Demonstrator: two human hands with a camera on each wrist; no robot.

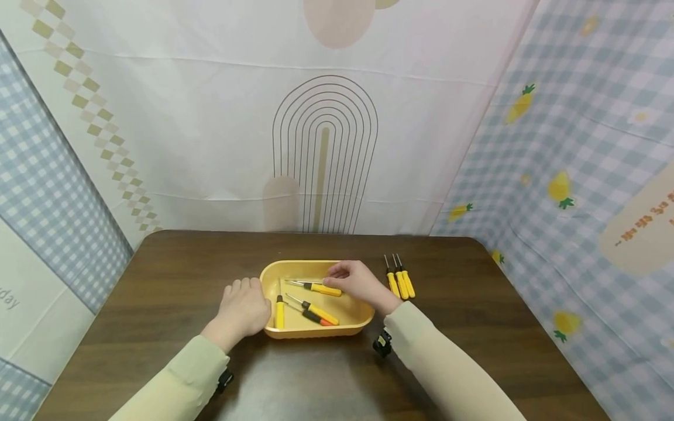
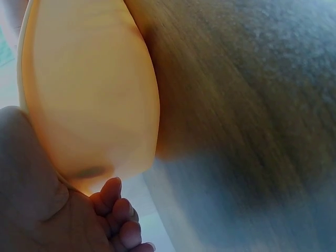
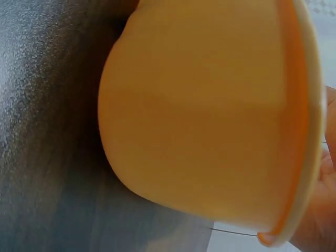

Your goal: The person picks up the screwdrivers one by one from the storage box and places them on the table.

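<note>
A yellow oval basin (image 1: 316,332) stands on the table and holds several screwdrivers. My left hand (image 1: 244,307) grips its left end at the rim; in the left wrist view the fingers (image 2: 123,210) are curled beside the basin wall (image 2: 94,89). Over the basin's right part, my right hand (image 1: 358,283) pinches with thumb and fingertips at a thin metal screwdriver shaft, its handle hidden. Just below lies a yellow-handled screwdriver (image 1: 325,289). Others are an upright-lying yellow one (image 1: 279,313), a slanted yellow one (image 1: 321,314) and a black-and-red one (image 1: 312,316). In the right wrist view the basin's wall hides most of the hand.
Right of the basin, three yellow-handled screwdrivers (image 1: 401,282) lie side by side on the brown wooden table (image 1: 184,263). A patterned white cloth (image 1: 210,128) hangs behind the table, with blue checked cloth (image 1: 568,134) at the sides.
</note>
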